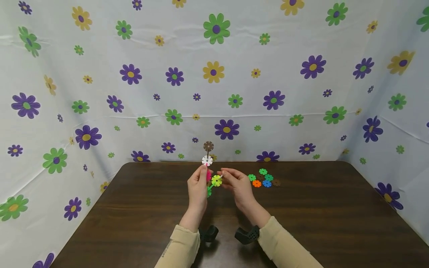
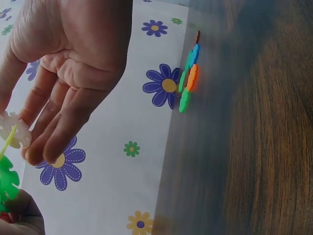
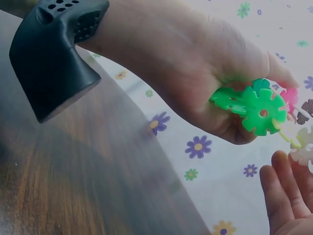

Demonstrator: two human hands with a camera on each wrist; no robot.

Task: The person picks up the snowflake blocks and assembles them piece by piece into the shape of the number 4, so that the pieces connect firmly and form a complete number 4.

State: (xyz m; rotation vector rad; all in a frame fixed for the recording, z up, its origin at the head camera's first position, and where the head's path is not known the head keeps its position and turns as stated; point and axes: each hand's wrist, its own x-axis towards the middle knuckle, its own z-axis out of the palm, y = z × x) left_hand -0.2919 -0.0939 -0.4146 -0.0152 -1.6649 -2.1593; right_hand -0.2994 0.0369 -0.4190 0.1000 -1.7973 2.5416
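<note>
My left hand [image 1: 197,190] grips a chain of notched plastic snap discs, raised above the table. A brown disc [image 1: 208,146] tops the chain, with a white disc [image 1: 207,160] below it and a pink disc [image 1: 209,175] at the thumb. Lower down come a yellow disc [image 1: 216,181] and green discs [image 3: 264,112], the latter partly in the left palm. My right hand [image 1: 238,187] pinches a whitish translucent disc [image 2: 15,131] between thumb and fingertips. That disc meets the yellow one's edge; whether their slots are locked, I cannot tell.
Loose discs lie on the dark wooden table [image 1: 301,216] beyond my right hand: several greens, an orange disc [image 1: 256,184], a blue disc [image 1: 267,184] and brown ones. A flowered cloth [image 1: 234,85] hangs behind the table and at both sides. Black wrist cameras [image 1: 248,235] sit on both wrists.
</note>
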